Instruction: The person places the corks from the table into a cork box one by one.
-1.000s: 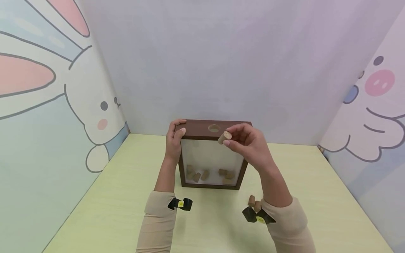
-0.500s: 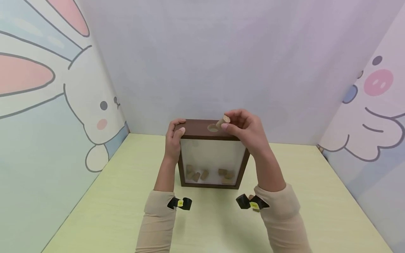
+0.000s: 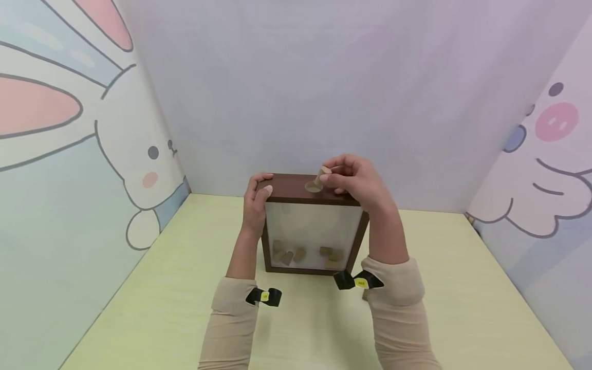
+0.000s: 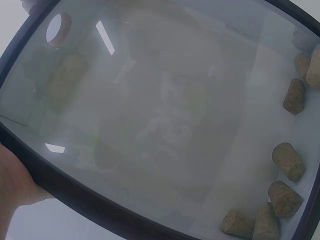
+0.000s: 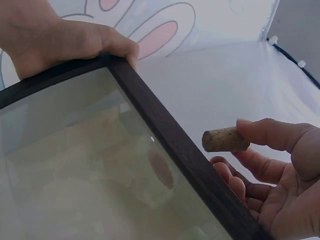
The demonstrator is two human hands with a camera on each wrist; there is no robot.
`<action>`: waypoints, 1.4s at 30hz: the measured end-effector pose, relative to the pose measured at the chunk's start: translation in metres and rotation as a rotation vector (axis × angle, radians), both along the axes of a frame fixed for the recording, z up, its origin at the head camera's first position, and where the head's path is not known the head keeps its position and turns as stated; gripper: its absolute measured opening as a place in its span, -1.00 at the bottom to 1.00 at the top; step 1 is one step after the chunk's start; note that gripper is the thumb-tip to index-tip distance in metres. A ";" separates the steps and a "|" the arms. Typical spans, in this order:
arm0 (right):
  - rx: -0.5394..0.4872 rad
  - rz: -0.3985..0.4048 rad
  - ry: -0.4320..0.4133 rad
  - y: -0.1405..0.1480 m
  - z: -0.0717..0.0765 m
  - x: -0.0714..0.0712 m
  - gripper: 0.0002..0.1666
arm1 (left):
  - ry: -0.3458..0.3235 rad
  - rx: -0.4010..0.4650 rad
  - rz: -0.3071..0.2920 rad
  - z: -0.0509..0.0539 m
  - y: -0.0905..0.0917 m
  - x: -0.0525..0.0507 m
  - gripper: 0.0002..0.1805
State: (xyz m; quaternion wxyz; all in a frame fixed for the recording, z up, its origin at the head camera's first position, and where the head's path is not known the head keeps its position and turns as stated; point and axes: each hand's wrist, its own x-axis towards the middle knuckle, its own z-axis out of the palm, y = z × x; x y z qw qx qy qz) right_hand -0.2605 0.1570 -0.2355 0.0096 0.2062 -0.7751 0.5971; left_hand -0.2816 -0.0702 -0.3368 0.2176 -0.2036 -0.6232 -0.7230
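1. Head view: dark-framed box [image 3: 289, 186] stands upright on the table [image 3: 176, 293], round hole [image 3: 313, 188] in its top. Cork [image 3: 322, 176] sits tilted at the hole's right side, not through it. Right wrist view shows a gap between cork and top edge.
2. Right hand [image 3: 361, 185]: thumb and a finger pinched on one end of the cork, gap no wider than the cork; far end free. Other fingers bent beneath it; can't tell if they touch the box.
3. Left hand [image 3: 256, 205]: curled over the top left corner, thumb to the front.
4. Inside corks [image 3: 299, 255] lie loose at the bottom behind the clear panel [image 3: 314, 221].
5. Risk, my read: tilt plus off-centre position could make the cork catch the rim.
6. End-only pinch could let it pivot on contact, then slip and roll off the narrow top.
7. Hard push against the rim could tip the box if the left grip slackens.
8. Spare cork [image 3: 365, 295] is half hidden by the right wrist band [image 3: 359, 282]; a lowered forearm might knock it.
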 end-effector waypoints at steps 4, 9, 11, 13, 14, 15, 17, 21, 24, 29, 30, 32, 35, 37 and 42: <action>0.108 -0.016 -0.037 -0.001 0.004 -0.005 -0.63 | -0.007 -0.002 0.000 0.000 0.000 0.000 -0.52; 0.195 -0.045 -0.071 -0.002 0.006 -0.011 -0.64 | -0.008 -0.006 -0.004 -0.001 -0.001 0.000 -0.58; 0.222 -0.045 -0.093 -0.003 0.008 -0.011 -0.65 | -0.003 -0.010 -0.003 -0.001 -0.001 -0.001 -0.60; 0.238 -0.038 -0.113 -0.004 0.009 -0.012 -0.66 | 0.010 -0.011 -0.005 -0.002 -0.001 -0.001 -0.61; 0.248 -0.035 -0.120 -0.004 0.010 -0.012 -0.66 | 0.019 -0.010 -0.008 -0.003 -0.001 -0.001 -0.61; 0.256 -0.031 -0.126 -0.005 0.010 -0.012 -0.66 | 0.028 -0.011 -0.010 -0.003 -0.001 -0.001 -0.61; 0.270 -0.025 -0.132 -0.005 0.012 -0.013 -0.67 | 0.044 -0.012 -0.018 -0.004 -0.001 -0.001 -0.60; 0.297 -0.019 -0.136 -0.006 0.013 -0.014 -0.66 | 0.048 -0.006 -0.024 -0.003 -0.001 -0.001 -0.62; 0.307 -0.024 -0.130 -0.006 0.013 -0.014 -0.64 | 0.037 0.009 -0.032 -0.002 0.000 0.000 -0.67; 0.268 -0.021 -0.063 -0.002 0.010 -0.004 -0.57 | 0.022 0.020 -0.032 -0.001 0.002 0.002 -0.70; 0.251 -0.013 -0.041 0.000 0.009 0.000 -0.56 | 0.021 0.022 -0.031 0.000 0.002 0.002 -0.70; 0.210 0.018 0.007 0.003 0.007 0.009 -0.55 | 0.018 0.024 -0.030 0.000 0.003 0.002 -0.70; 0.157 0.081 0.081 0.009 0.003 0.022 -0.55 | 0.017 0.024 -0.036 0.001 0.003 0.002 -0.70; 0.138 0.119 0.134 0.014 0.000 0.029 -0.56 | 0.016 0.024 -0.043 0.001 0.002 0.001 -0.70; 0.105 0.161 0.247 0.024 -0.014 0.042 -0.57 | 0.009 0.036 -0.054 0.001 0.001 -0.001 -0.70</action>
